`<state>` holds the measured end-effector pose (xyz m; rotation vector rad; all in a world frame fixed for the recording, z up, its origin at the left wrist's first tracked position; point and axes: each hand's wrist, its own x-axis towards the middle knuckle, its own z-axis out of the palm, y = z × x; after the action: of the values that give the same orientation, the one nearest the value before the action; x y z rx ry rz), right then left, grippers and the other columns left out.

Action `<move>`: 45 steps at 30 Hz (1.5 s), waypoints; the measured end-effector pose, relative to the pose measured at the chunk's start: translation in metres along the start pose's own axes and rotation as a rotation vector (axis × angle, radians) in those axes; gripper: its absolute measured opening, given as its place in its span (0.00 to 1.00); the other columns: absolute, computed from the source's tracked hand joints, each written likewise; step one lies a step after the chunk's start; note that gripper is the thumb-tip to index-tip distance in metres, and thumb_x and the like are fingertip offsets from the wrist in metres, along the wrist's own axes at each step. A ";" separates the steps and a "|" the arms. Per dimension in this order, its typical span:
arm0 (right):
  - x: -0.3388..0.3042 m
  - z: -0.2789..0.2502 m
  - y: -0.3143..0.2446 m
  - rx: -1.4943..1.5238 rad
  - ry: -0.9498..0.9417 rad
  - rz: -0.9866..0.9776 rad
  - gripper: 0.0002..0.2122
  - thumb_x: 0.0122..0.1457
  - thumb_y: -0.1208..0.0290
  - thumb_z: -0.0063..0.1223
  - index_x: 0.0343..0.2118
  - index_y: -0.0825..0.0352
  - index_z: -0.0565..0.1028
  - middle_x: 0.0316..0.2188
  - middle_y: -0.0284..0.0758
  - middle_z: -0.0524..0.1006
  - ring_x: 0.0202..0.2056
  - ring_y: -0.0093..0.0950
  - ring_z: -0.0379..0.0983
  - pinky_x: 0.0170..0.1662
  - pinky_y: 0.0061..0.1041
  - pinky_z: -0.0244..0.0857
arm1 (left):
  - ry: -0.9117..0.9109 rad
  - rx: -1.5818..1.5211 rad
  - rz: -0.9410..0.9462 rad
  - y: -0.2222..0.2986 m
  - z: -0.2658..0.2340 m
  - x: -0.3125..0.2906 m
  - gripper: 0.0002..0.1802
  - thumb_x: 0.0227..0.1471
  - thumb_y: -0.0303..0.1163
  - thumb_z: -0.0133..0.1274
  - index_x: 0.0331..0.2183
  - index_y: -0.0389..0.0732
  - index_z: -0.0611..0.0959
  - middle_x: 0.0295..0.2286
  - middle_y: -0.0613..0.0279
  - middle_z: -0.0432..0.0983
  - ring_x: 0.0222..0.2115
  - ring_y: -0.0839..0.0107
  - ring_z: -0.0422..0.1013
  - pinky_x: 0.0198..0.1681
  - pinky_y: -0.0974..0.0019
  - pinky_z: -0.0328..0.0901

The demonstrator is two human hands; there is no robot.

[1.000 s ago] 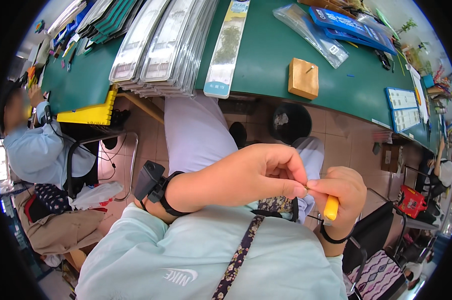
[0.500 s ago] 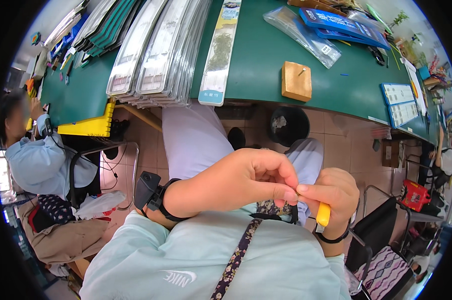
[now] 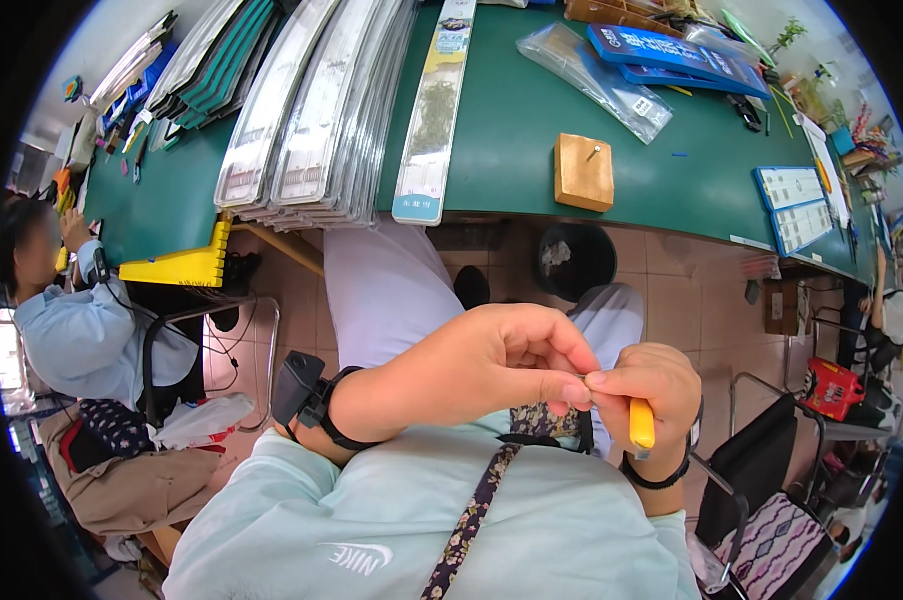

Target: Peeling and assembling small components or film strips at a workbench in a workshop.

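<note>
Over my lap, in front of my torso, my two hands meet at the fingertips. My left hand (image 3: pixel 531 360) is closed in a pinch, thumb against fingers, on something too small and too hidden to make out. My right hand (image 3: pixel 659 383) is wrapped round a tool with a yellow handle (image 3: pixel 641 424), whose rounded end points down toward me. Its working end is hidden among my fingers, so I cannot tell its kind. The right thumb and the left fingertips touch or nearly touch.
On the green table (image 3: pixel 501 160) ahead stand stacked clear-covered strips (image 3: pixel 306 130), a single long printed strip (image 3: pixel 436 130), a wooden block (image 3: pixel 583 172) with a pin, and blue packages (image 3: pixel 671 50). A black bin (image 3: pixel 576 262) is beneath. Another person (image 3: pixel 91 320) sits at left; a chair (image 3: pixel 746 470) stands right.
The yellow handle has turned to point more straight down, and my right hand has shifted slightly left. Both hands still meet at the fingertips. The whole view has tilted a little.
</note>
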<state>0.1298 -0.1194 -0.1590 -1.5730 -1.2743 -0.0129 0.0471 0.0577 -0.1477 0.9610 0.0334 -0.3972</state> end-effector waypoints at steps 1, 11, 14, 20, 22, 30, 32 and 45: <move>-0.001 0.001 0.000 -0.001 0.001 -0.001 0.12 0.39 0.77 0.60 0.30 0.63 0.74 0.10 0.29 0.66 0.10 0.25 0.60 0.14 0.20 0.49 | -0.001 0.001 0.001 0.000 0.001 0.000 0.09 0.46 0.20 0.52 0.34 0.32 0.73 0.30 0.58 0.74 0.30 0.75 0.71 0.36 0.74 0.66; -0.013 0.008 0.000 0.305 0.157 0.165 0.09 0.41 0.83 0.55 0.28 0.66 0.74 0.10 0.29 0.64 0.11 0.21 0.58 0.15 0.18 0.48 | 0.035 0.471 0.379 0.001 0.003 -0.003 0.16 0.38 0.20 0.59 0.34 0.33 0.76 0.29 0.59 0.74 0.29 0.71 0.71 0.34 0.70 0.65; -0.014 0.011 -0.001 0.389 0.194 0.184 0.08 0.43 0.83 0.54 0.29 0.68 0.73 0.11 0.29 0.65 0.12 0.18 0.58 0.15 0.16 0.48 | 0.042 0.626 0.510 0.002 0.003 -0.002 0.17 0.35 0.21 0.61 0.33 0.35 0.77 0.27 0.58 0.74 0.28 0.68 0.71 0.31 0.69 0.64; -0.012 0.016 -0.004 0.476 0.228 0.207 0.08 0.46 0.86 0.51 0.31 0.70 0.70 0.15 0.30 0.66 0.15 0.15 0.58 0.18 0.14 0.48 | 0.084 0.865 0.786 0.002 0.003 0.005 0.18 0.32 0.23 0.63 0.32 0.37 0.77 0.27 0.59 0.75 0.26 0.65 0.71 0.27 0.69 0.62; -0.013 0.018 -0.005 0.512 0.250 0.240 0.08 0.46 0.86 0.50 0.31 0.70 0.69 0.15 0.29 0.66 0.16 0.14 0.57 0.18 0.14 0.48 | 0.095 0.916 0.840 0.000 0.002 0.007 0.19 0.32 0.23 0.63 0.32 0.38 0.77 0.27 0.59 0.75 0.26 0.65 0.71 0.27 0.69 0.62; -0.012 0.022 -0.006 0.599 0.295 0.300 0.06 0.49 0.85 0.49 0.30 0.69 0.67 0.17 0.29 0.66 0.18 0.14 0.56 0.21 0.13 0.48 | 0.168 0.984 0.902 -0.005 0.001 0.009 0.19 0.32 0.25 0.63 0.32 0.37 0.77 0.26 0.60 0.75 0.24 0.67 0.71 0.25 0.70 0.63; -0.011 0.022 -0.006 0.600 0.299 0.307 0.06 0.49 0.85 0.49 0.30 0.69 0.67 0.17 0.29 0.66 0.18 0.14 0.56 0.21 0.13 0.48 | 0.213 0.964 0.864 -0.005 0.004 0.010 0.19 0.33 0.25 0.63 0.32 0.37 0.77 0.25 0.60 0.75 0.24 0.67 0.71 0.25 0.70 0.62; -0.012 0.026 -0.007 0.764 0.310 0.393 0.06 0.49 0.85 0.48 0.30 0.69 0.68 0.17 0.28 0.65 0.18 0.12 0.53 0.20 0.13 0.46 | 0.245 1.104 1.064 -0.010 -0.002 0.013 0.18 0.33 0.26 0.62 0.32 0.37 0.77 0.23 0.60 0.75 0.21 0.68 0.70 0.23 0.70 0.61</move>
<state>0.1054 -0.1104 -0.1727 -1.0645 -0.5933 0.4162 0.0564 0.0502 -0.1591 1.9237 -0.5065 0.7905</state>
